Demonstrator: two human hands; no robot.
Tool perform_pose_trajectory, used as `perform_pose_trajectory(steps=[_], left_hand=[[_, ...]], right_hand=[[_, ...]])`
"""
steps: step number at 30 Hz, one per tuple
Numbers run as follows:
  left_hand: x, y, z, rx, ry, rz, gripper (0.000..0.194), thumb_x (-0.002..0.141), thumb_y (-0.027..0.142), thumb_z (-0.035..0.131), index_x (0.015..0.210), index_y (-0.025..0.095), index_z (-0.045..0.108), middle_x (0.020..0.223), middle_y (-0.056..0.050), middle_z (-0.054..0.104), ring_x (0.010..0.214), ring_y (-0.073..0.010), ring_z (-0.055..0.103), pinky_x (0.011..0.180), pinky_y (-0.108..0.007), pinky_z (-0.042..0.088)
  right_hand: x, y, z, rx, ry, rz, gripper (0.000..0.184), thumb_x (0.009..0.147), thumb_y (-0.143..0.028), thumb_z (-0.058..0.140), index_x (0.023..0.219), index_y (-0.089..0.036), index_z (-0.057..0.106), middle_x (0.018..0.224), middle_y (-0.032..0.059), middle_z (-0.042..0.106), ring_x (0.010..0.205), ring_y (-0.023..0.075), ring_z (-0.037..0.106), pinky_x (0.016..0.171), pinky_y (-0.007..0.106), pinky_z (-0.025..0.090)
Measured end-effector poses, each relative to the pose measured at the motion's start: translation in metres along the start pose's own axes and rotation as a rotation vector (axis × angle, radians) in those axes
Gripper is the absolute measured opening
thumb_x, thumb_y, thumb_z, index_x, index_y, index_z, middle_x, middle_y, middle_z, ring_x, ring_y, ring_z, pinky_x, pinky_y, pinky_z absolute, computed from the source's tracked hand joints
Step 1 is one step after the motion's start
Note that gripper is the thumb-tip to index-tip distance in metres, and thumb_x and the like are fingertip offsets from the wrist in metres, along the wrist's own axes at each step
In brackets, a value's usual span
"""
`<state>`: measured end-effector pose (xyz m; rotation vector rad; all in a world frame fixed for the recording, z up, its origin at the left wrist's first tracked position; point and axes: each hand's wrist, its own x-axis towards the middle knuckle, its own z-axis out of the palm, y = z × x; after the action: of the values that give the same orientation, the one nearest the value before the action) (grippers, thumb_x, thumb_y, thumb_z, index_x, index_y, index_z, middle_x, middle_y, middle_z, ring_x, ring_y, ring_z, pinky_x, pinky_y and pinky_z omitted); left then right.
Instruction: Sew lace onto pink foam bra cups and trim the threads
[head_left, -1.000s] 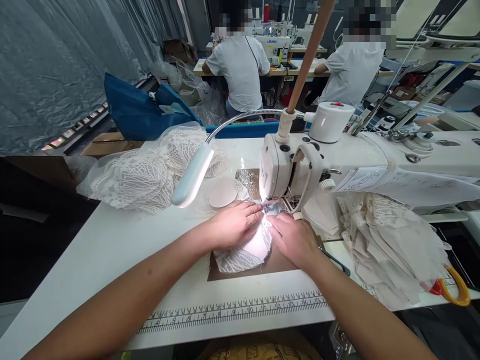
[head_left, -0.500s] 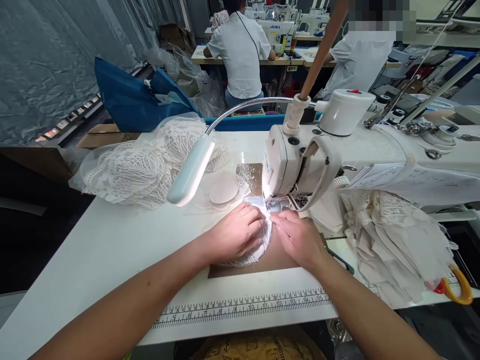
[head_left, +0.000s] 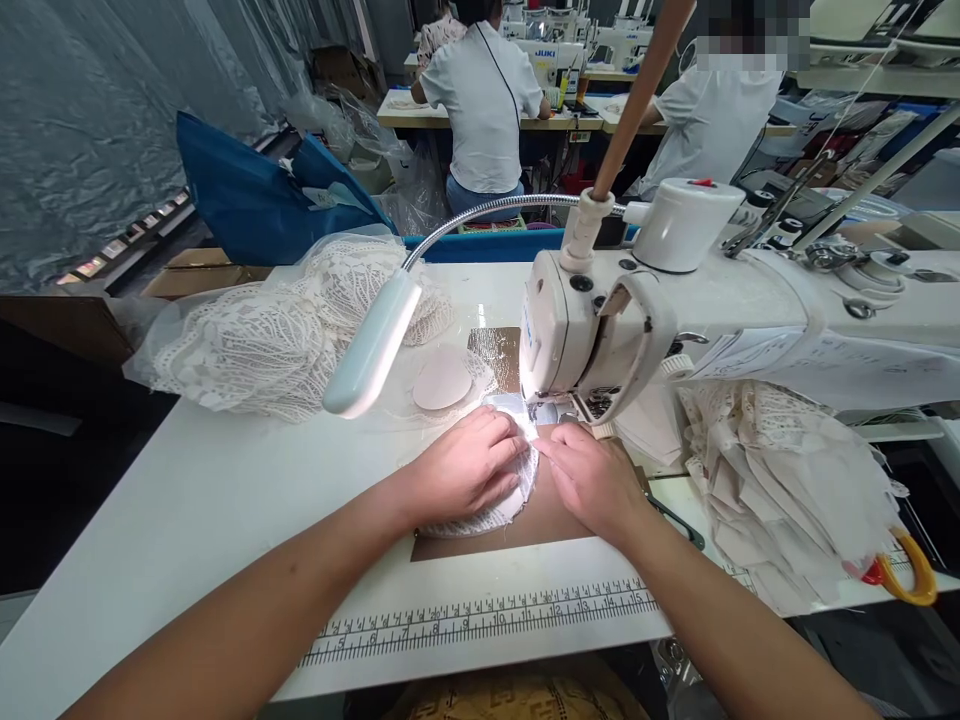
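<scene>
Left hand (head_left: 474, 462) spread over white, lacy, round-edged fabric (head_left: 526, 490); right hand (head_left: 596, 475), grip unclear.

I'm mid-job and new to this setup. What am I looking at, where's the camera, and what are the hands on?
There is no robot here: these are a person's own bare hands, seen from a camera worn on the head, looking forward and down. The white machine ahead is a sewing machine, with a lamp on a bendy neck. The left hand rests on a lace piece; the right hand has its fingertips at that piece's right edge. Whether they pinch it is hard to tell. On the white table, a heap of lace lies to the left, a pile of cloth pieces to the right, and a printed ruler runs along the near edge.
</scene>
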<state>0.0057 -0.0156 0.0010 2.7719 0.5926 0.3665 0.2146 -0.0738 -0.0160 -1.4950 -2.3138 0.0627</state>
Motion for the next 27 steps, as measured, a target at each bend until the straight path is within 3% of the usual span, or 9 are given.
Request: perform_pose_trajectory(steps=[9,16,22,27], left_hand=[[0.005,-0.006,-0.002,0.06,0.021,-0.053,0.029,0.091,0.028,0.048,0.114,0.012,0.059,0.107,-0.016,0.057,0.098,-0.0273,0.052,0.087,-0.043,0.044],[0.006,-0.006,-0.002,0.116,0.028,0.087,0.03,0.096,0.023,0.044,0.12,0.013,0.057,0.118,-0.016,0.061,0.116,-0.0292,0.05,0.101,-0.049,0.034],[0.006,-0.012,-0.001,0.086,0.1,0.127,0.026,0.095,0.023,0.046,0.117,0.017,0.059,0.104,-0.014,0.064,0.102,-0.0253,0.058,0.094,-0.047,0.041],[0.005,-0.015,0.0,0.099,0.045,0.102,0.028,0.096,0.025,0.044,0.116,0.013,0.06,0.105,-0.015,0.061,0.101,-0.0258,0.055,0.088,-0.043,0.045]], right_hand=[[0.005,-0.002,0.005,-0.099,-0.045,0.095,0.039,0.086,-0.009,0.044,0.116,-0.021,0.066,0.087,0.0058,0.066,0.071,0.0184,0.055,0.058,0.029,0.033],[0.003,-0.001,0.004,-0.054,-0.018,0.095,0.037,0.088,-0.01,0.042,0.114,-0.019,0.067,0.092,0.0076,0.068,0.079,0.0195,0.06,0.065,0.029,0.04],[0.002,-0.002,0.0,-0.005,-0.068,0.066,0.038,0.085,-0.007,0.045,0.113,-0.021,0.068,0.086,0.0049,0.064,0.071,0.0157,0.055,0.058,0.027,0.033],[0.003,-0.003,0.002,-0.032,-0.063,0.048,0.038,0.084,-0.006,0.046,0.111,-0.02,0.068,0.082,0.0051,0.062,0.072,0.0161,0.053,0.058,0.027,0.031]])
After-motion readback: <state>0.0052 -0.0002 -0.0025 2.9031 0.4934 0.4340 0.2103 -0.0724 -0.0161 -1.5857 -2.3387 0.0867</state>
